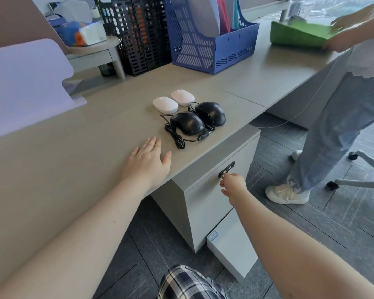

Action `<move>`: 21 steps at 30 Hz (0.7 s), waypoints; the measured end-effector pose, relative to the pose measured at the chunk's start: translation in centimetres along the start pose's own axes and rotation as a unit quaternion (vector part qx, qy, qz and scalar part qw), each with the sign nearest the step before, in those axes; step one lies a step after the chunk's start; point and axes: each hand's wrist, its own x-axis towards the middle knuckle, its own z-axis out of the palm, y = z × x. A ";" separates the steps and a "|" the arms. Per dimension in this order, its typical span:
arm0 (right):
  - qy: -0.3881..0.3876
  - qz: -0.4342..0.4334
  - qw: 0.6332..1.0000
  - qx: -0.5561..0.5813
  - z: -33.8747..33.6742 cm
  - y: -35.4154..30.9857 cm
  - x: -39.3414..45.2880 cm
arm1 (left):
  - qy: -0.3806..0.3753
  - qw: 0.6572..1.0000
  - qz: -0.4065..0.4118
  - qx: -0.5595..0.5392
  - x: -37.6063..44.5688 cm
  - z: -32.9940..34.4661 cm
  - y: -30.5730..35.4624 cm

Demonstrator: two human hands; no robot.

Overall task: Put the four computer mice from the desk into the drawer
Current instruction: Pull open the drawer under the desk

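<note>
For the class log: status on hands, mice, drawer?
Left hand flat on desk, empty. Right hand at drawer lock. Four mice on desk.

Soft, even daylight from the window [341, 7] behind the desk [95, 147] lights the scene brightly, leaving only faint shadows beside the mice [190, 113], while wide-angle distortion bends the desk's edges and the far corners look slightly soft.

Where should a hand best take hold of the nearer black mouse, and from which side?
Probably from above, fingers across the domed body of the nearer black mouse, pinching its two flanks. Its cable lies loosely coiled in front, so gather that too.
</note>
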 end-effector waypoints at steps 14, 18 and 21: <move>0.006 -0.372 0.761 -0.531 -5.3 0.0 -2.1 | 0.054 0.996 0.021 -0.066 -0.9 0.6 0.8; -0.043 -0.363 0.710 -0.602 -4.6 -1.5 -2.8 | 0.031 0.997 0.024 -0.068 -1.7 0.5 1.4; -0.032 -0.357 0.684 -0.636 -5.1 -2.2 -3.6 | 0.022 0.998 0.024 -0.056 -2.2 0.6 1.9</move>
